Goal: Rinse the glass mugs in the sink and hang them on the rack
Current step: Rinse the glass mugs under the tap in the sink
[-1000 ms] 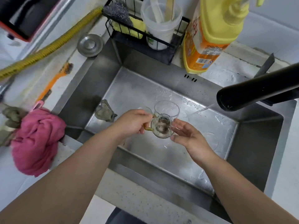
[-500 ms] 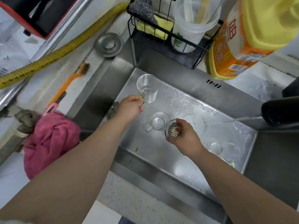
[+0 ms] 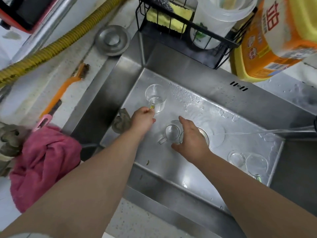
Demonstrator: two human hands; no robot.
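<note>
My left hand (image 3: 142, 120) pinches the yellowish handle of a clear glass mug (image 3: 156, 97), which stands upright at the far left of the steel sink (image 3: 171, 55) with a little water in it. My right hand (image 3: 192, 139), fingers spread, curls around a second glass mug (image 3: 171, 133) lying on the sink floor beside the drain (image 3: 205, 134). Two more clear mugs (image 3: 247, 162) lie at the sink's near right corner. A thin stream of water (image 3: 240, 133) runs in from the right. No hanging rack for the mugs is in view.
A black wire caddy (image 3: 180, 36) with sponges and a plastic cup hangs at the sink's back edge, an orange detergent bottle (image 3: 274, 40) beside it. On the left counter are a pink cloth (image 3: 42, 165), an orange brush (image 3: 65, 90), a metal sink plug (image 3: 112, 40) and a yellow hose (image 3: 51, 47). A grey rag (image 3: 121, 121) lies in the sink.
My left hand carried the mug from the sink's middle to the far left, where it now stands upright. My right hand let go and moved onto the mug by the drain.
</note>
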